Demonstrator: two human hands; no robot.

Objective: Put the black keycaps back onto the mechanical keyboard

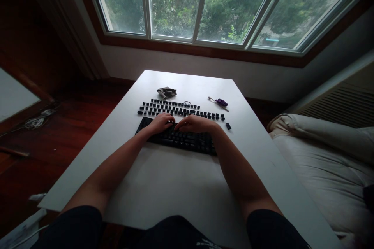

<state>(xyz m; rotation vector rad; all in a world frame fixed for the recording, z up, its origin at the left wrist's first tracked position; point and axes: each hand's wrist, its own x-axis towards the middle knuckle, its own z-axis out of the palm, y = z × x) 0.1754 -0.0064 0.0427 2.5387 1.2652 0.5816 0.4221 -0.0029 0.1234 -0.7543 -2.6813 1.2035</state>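
A person in dark sleeves [77, 223] leans in over a white counter [163, 186], both arms reaching to a black keyboard [181, 142] that lies at a slight slant near its middle. The left hand [162, 122] bends its fingers over the keyboard's far edge, left of center; the right hand [195, 123] arches just beside it, fingertips drawn together and pointing down at the keys. Whether either hand grips a key is too small and dark to tell. Work this fine likely goes best with one hand steadying the board while the other deals with a single key, moving straight up or down rather than prying sideways, wrists light so that neighboring keys go undisturbed. Just beyond the hands, loose keys [140, 112] stretch across the counter in rough rows, worth keeping in order and out of reach of a stray knuckle; one key [228, 126] sits apart at the right. Farther back rest a crumpled cloth [166, 92] and a purple bundle [221, 102], below a broad window [175, 7] filled with green leaves.
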